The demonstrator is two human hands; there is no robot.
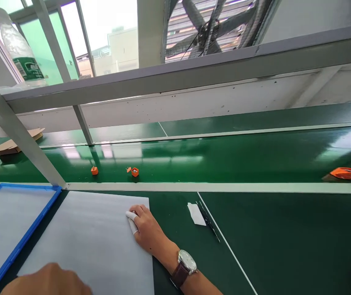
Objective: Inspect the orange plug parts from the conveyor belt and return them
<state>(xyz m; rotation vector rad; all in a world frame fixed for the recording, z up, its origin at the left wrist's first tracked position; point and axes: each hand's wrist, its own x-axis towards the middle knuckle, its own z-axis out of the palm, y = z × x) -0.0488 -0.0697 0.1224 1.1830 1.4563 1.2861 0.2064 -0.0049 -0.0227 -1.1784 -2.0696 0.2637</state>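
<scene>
right hand (146, 231) rests on the right edge of the white sheet (89, 241), fingers bent, pressing, not gripping. left hand (48, 280) is at the sheet's near corner, blurry, can't tell if open or shut. sheet lies on the green bench (286, 237) beside the blue tray (24, 237). risk: sheet looks thin & light, so a push from 1 side could slide or crease it.

Two orange parts (94, 170) (135, 172), one foam sheet (86, 241), one blue tray (21, 242)
</scene>
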